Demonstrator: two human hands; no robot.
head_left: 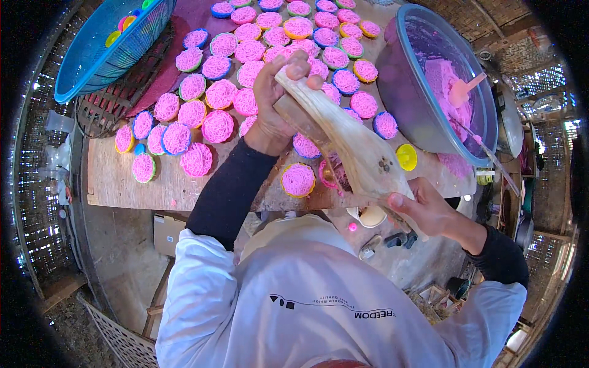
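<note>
A long pale wooden press (pixel 353 144) with two stacked handles slants over the front of the table. My left hand (pixel 276 98) is wrapped round its far left end. At its near right end, my right hand (pixel 426 208) grips it with the thumb on top. Beneath the press, partly hidden, a small cup (pixel 328 175) shows pink strands at its edge. Just left of it stands a filled cup of pink noodle-like strands (pixel 298 180). A bare yellow cup (pixel 406 157) lies to the right of the press.
Many colored cups of pink strands (pixel 250 51) cover the wooden table (pixel 135 190). At right stands a large clear tub (pixel 399 116) with pink dough (pixel 440 80) and a pink scoop (pixel 467 91). A blue basket (pixel 92 70) holding small cups is at far left.
</note>
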